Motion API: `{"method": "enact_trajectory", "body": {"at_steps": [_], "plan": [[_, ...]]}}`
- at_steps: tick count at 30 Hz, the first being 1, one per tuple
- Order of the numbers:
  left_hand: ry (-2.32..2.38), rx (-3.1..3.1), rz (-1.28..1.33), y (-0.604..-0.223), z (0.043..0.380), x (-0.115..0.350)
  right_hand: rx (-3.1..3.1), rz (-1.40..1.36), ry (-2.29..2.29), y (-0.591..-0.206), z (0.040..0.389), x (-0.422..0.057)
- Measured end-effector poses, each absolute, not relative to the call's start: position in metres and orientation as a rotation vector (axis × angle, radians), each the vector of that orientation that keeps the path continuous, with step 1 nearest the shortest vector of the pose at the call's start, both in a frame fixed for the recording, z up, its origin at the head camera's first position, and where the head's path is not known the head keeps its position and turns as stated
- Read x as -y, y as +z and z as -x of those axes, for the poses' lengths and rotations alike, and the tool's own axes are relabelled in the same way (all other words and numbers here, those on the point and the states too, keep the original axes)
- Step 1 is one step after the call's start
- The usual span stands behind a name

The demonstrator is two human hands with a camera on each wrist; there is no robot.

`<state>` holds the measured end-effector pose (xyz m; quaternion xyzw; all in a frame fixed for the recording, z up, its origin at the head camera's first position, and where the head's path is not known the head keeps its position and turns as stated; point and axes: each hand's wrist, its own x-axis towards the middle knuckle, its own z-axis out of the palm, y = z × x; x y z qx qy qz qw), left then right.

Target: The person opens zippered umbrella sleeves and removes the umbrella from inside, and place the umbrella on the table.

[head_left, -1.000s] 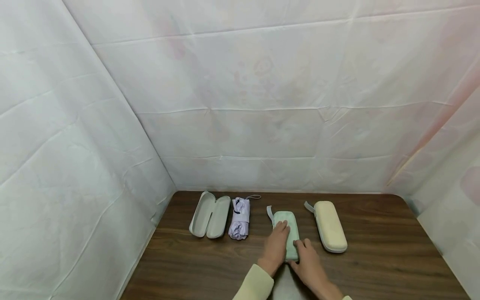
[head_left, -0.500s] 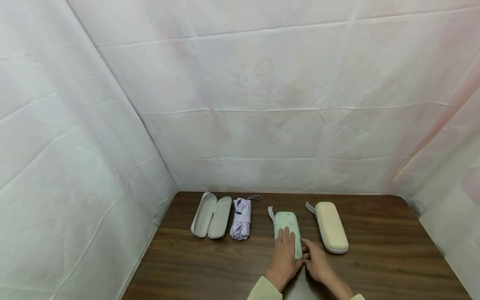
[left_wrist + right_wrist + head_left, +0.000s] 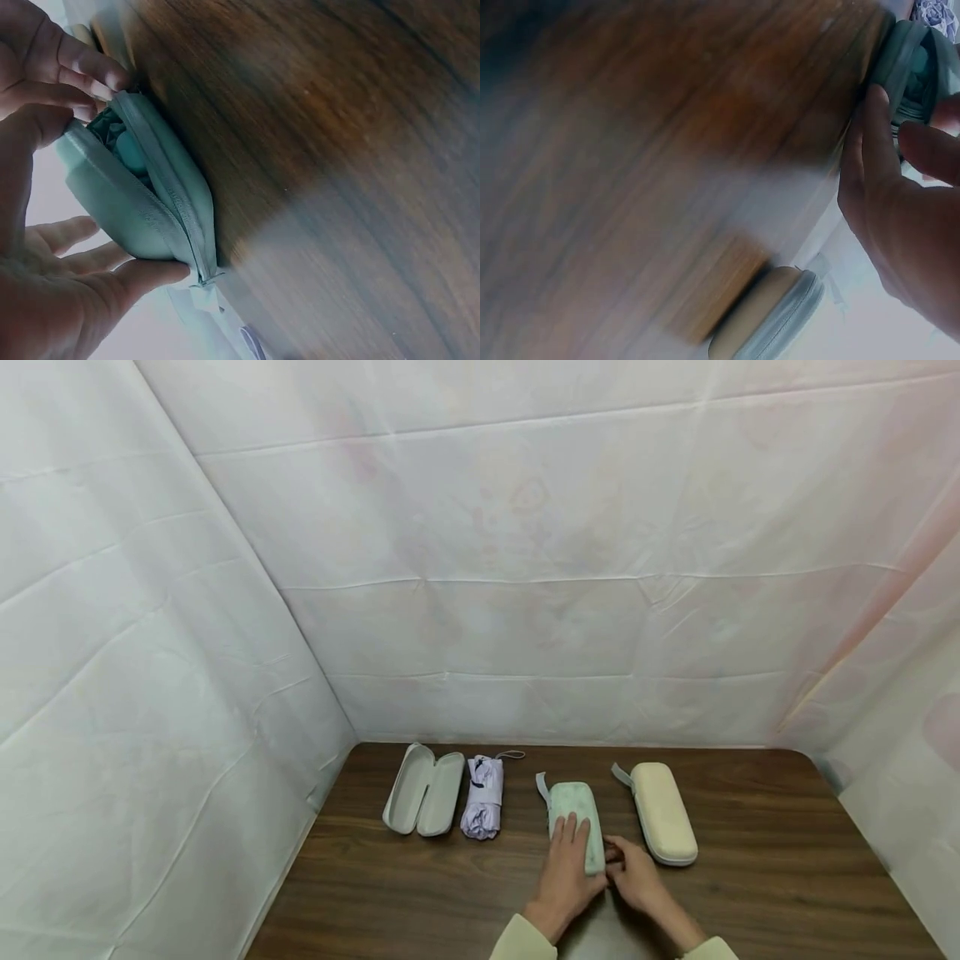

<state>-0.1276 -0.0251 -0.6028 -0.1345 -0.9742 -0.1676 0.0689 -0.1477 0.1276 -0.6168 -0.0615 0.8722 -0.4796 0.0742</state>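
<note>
One green case (image 3: 573,798), left fingers (image 3: 570,838) clasping its top, right fingers (image 3: 880,142) pinching its rim

Left fingers (image 3: 571,832) extended and slightly apart, right fingers (image 3: 618,843) bent inward.

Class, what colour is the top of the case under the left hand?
Pale mint green; the case shows it best in the head view.
</note>
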Motion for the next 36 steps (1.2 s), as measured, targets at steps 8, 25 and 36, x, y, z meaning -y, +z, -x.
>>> {"method": "enact_trajectory", "body": {"at_steps": [8, 25, 36], "plan": [[-0.878, 2.895, 0.276, -0.598, 0.127, 0.029, -2.638, 0.137, -1.475, -0.616, 0.15, -0.124], [-1.184, 2.706, 0.138, -0.589, 0.124, 0.044, -2.679, 0.042, -1.472, -0.615, 0.153, -0.118], [-1.296, 2.653, 0.054, -0.588, 0.126, 0.052, -2.751, 0.051, -1.398, -0.615, 0.158, -0.119]]}}
